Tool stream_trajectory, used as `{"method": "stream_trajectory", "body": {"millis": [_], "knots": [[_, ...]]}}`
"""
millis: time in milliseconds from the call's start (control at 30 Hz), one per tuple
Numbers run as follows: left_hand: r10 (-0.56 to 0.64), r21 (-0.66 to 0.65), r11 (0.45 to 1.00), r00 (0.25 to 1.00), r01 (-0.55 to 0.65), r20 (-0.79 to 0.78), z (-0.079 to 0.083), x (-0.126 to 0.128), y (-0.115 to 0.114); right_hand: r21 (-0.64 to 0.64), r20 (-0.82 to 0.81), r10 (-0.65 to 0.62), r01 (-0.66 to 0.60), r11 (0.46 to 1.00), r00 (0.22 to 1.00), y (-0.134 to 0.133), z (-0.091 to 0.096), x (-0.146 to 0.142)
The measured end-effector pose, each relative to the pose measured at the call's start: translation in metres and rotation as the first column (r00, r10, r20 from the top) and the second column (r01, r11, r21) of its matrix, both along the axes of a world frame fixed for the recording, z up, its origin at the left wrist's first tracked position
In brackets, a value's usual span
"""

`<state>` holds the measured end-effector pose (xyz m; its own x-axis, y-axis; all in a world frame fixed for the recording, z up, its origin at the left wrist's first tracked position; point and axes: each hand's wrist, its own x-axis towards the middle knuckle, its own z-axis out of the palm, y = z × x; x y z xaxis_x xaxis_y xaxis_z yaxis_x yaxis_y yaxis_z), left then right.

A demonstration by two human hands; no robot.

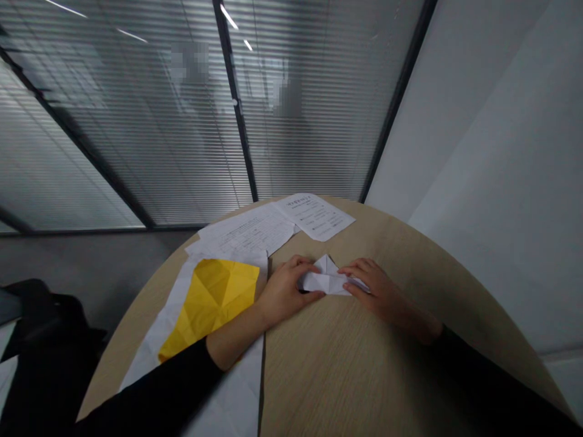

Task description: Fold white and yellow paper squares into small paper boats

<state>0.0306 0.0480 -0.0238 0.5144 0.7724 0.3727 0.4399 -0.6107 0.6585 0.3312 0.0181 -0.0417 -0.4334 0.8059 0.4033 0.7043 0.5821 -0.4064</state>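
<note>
The left hand point(286, 292) and right hand point(380, 291) grasp a folded white paper point(325, 280) from either side, fingers closed on its ends, at twelve o'clock on a round pale-wood table point(346, 370). A creased yellow sheet point(209, 303) lies on a white sheet point(228, 394) at nine o'clock from the left hand; printed pages point(255, 233) lie at eleven o'clock from the folded paper.

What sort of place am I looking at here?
Probably an office meeting room: a round wood-grain table carries printed sheets, and glass partition walls with slatted blinds run behind it.
</note>
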Motion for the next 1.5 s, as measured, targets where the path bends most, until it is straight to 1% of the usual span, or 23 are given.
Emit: {"method": "stream_trajectory", "body": {"millis": [100, 167, 367, 467, 533, 633, 700, 733, 800, 900, 1000, 1067, 1133, 1167, 1267, 1300, 1333, 1400, 1500], "knots": [[-0.007, 0.053, 0.999, 1.0, 0.007, 0.012, 0.001, -0.001, -0.001, 0.004, 0.047, 0.014, -0.014, 1.0, 0.999, -0.002, 0.001, 0.001], [-0.025, 0.093, 0.995, 0.999, 0.021, 0.037, 0.002, -0.002, -0.001, 0.025, 0.039, 0.019, -0.02, 0.999, 0.999, -0.004, 0.001, 0.001], [-0.019, 0.165, 0.986, 1.0, 0.022, -0.017, 0.006, -0.002, -0.002, 0.154, -0.001, 0.016, -0.016, 0.988, 1.0, -0.005, 0.002, 0.0], [-0.008, 0.16, 0.987, 0.999, 0.015, -0.049, 0.009, 0.0, -0.004, 0.2, 0.024, 0.02, -0.024, 0.979, 1.0, -0.007, 0.005, -0.001], [0.022, 0.138, 0.99, 0.998, -0.013, -0.062, 0.009, 0.001, -0.005, 0.216, 0.04, 0.017, -0.025, 0.976, 0.999, -0.008, 0.008, -0.001], [0.086, 0.102, 0.991, 0.996, -0.082, -0.032, 0.009, 0.002, -0.006, 0.252, 0.022, -0.009, 0.003, 0.968, 1.0, -0.008, 0.01, 0.001], [0.107, 0.091, 0.99, 0.994, -0.107, -0.003, 0.008, 0.002, -0.005, 0.296, -0.011, -0.027, 0.029, 0.955, 1.0, -0.005, 0.008, 0.006], [0.104, 0.095, 0.99, 0.995, -0.104, 0.007, 0.008, 0.001, -0.004, 0.32, -0.028, -0.036, 0.043, 0.946, 0.999, -0.004, 0.007, 0.009], [0.062, 0.119, 0.991, 0.998, -0.063, 0.016, 0.009, 0.0, -0.003, 0.35, -0.048, -0.06, 0.073, 0.934, 0.997, -0.002, 0.006, 0.015], [-0.033, 0.154, 0.988, 0.999, 0.026, 0.043, 0.011, -0.002, -0.003, 0.375, -0.002, -0.107, 0.099, 0.922, 0.994, -0.003, 0.009, 0.017], [-0.094, 0.17, 0.982, 0.992, 0.079, 0.083, 0.014, -0.003, -0.006, 0.407, 0.116, -0.094, 0.039, 0.912, 0.989, -0.008, 0.02, 0.006], [-0.101, 0.175, 0.981, 0.989, 0.081, 0.112, 0.016, -0.003, -0.009, 0.418, 0.187, -0.06, -0.024, 0.908, 0.981, -0.011, 0.027, -0.003], [-0.073, 0.158, 0.986, 0.983, 0.046, 0.168, 0.016, -0.002, -0.009, 0.421, 0.214, -0.034, -0.061, 0.905, 0.976, -0.011, 0.03, -0.01], [-0.041, 0.143, 0.99, 0.977, 0.011, 0.21, 0.015, -0.002, -0.008, 0.423, 0.201, -0.032, -0.058, 0.904, 0.979, -0.01, 0.03, -0.01], [0.084, 0.062, 0.992, 0.937, -0.111, 0.338, 0.009, -0.001, -0.002, 0.428, 0.076, -0.059, 0.021, 0.904, 0.995, -0.005, 0.027, -0.005], [0.116, 0.02, 0.991, 0.924, -0.133, 0.365, 0.007, 0.0, 0.001, 0.418, 0.024, -0.074, 0.057, 0.907, 0.997, -0.003, 0.026, -0.001], [0.137, -0.024, 0.99, 0.915, -0.138, 0.38, 0.004, 0.0, 0.004, 0.398, -0.027, -0.09, 0.093, 0.913, 0.996, -0.002, 0.026, 0.002], [0.134, -0.104, 0.989, 0.921, -0.103, 0.367, 0.001, 0.0, 0.007, 0.318, -0.122, -0.125, 0.158, 0.935, 0.985, -0.001, 0.026, 0.005], [0.068, -0.166, 0.986, 0.941, -0.013, 0.332, 0.002, 0.001, 0.005, 0.143, -0.24, -0.183, 0.221, 0.965, 0.953, -0.005, 0.033, 0.004]]}}
